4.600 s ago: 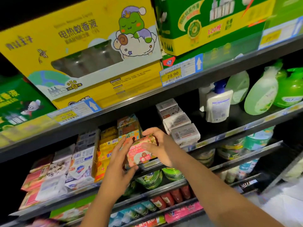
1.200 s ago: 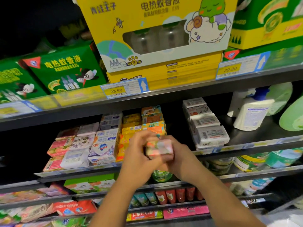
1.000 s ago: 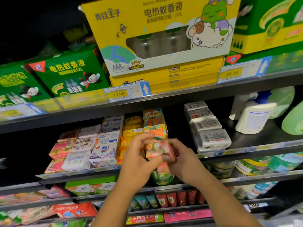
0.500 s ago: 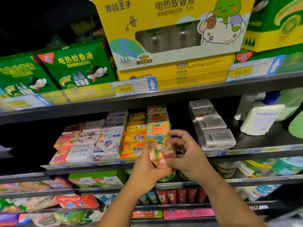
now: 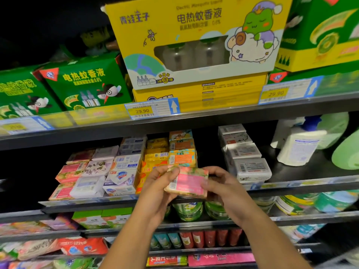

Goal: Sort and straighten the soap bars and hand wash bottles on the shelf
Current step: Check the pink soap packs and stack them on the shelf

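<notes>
I hold a pink floral soap bar [image 5: 186, 183] in front of the soap shelf [image 5: 291, 186]. My left hand [image 5: 155, 191] grips its left end and my right hand [image 5: 223, 187] grips its right end, its pink label facing me. Behind it stand rows of boxed soaps: pink and white ones [image 5: 77, 177] at the left, white-blue ones [image 5: 124, 171], yellow-orange ones [image 5: 180, 152] and white ones [image 5: 246, 158] at the right. A white pump hand wash bottle [image 5: 299, 144] and green bottles [image 5: 345, 152] stand further right on the same shelf.
Yellow [image 5: 194, 45] and green [image 5: 85, 84] mosquito-liquid boxes fill the shelf above, with price tags [image 5: 151, 109] on its edge. Lower shelves hold green tubs [image 5: 188, 210], tubes [image 5: 204, 239] and packets [image 5: 81, 247]. A dark gap lies between the orange and white soap rows.
The soap bar has been turned in both hands from tilted on edge to flat, label toward me, and lifted slightly. The view shifted a little left.
</notes>
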